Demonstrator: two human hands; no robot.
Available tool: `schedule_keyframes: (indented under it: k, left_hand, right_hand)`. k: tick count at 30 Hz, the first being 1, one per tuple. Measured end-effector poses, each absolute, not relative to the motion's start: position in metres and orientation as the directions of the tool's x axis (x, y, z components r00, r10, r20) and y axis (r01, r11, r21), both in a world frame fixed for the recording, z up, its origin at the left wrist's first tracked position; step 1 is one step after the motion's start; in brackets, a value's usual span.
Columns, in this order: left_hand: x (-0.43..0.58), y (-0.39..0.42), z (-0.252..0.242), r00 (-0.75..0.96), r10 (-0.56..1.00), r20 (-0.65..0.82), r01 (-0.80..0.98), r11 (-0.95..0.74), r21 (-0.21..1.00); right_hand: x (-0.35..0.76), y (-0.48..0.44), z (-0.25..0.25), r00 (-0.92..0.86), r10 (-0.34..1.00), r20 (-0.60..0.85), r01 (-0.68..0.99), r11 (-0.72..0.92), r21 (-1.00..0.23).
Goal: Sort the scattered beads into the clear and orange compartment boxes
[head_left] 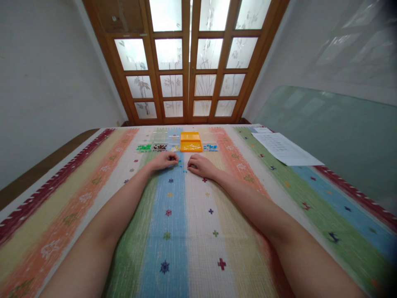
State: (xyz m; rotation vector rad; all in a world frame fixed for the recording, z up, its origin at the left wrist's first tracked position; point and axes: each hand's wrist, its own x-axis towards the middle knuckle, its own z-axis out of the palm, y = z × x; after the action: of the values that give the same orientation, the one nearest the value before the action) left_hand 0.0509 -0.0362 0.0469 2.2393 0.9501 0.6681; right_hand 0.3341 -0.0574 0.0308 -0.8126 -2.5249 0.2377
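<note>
My left hand [163, 161] rests low over the tablecloth's blue stripe, its thumb and fingers curled into a pinch. Whatever is between those fingertips is too small to name. Opposite it, my right hand [200, 165] is also closed, with its fingers bent down towards the cloth and their tips hidden. Several tiny blue pieces [185, 171] lie on the cloth in the gap between both hands. Just beyond the hands stands an orange box [191, 147] with its lid raised and small pale pieces inside.
Clear cases flank the orange box, holding green pieces [144, 147], dark brown pieces [159, 147], yellow pieces [175, 148] and blue pieces [210, 147]. Printed paper sheets [282, 148] lie at the right. A striped tablecloth [201, 248] covers the table, with wooden glazed doors [189, 82] behind.
</note>
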Motion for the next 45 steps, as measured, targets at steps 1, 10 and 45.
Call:
schedule_keyframes:
  k: [1,10,45]
  left_hand:
    - [0.049,-0.035,0.046,0.588,0.778,0.221,0.466,-0.549,0.694]
    - [0.039,-0.026,0.027,0.497,0.820,0.285,0.594,-0.560,0.578]
    - [0.048,-0.030,0.026,0.499,0.806,0.318,0.689,-0.592,0.418]
  right_hand:
    - [0.334,-0.057,0.031,-0.710,0.587,0.388,0.505,0.810,-0.299]
    - [0.333,-0.056,0.029,-0.705,0.577,0.412,0.523,0.816,-0.247]
    - [0.353,-0.032,0.027,-0.411,0.707,0.576,0.742,0.627,-0.239]
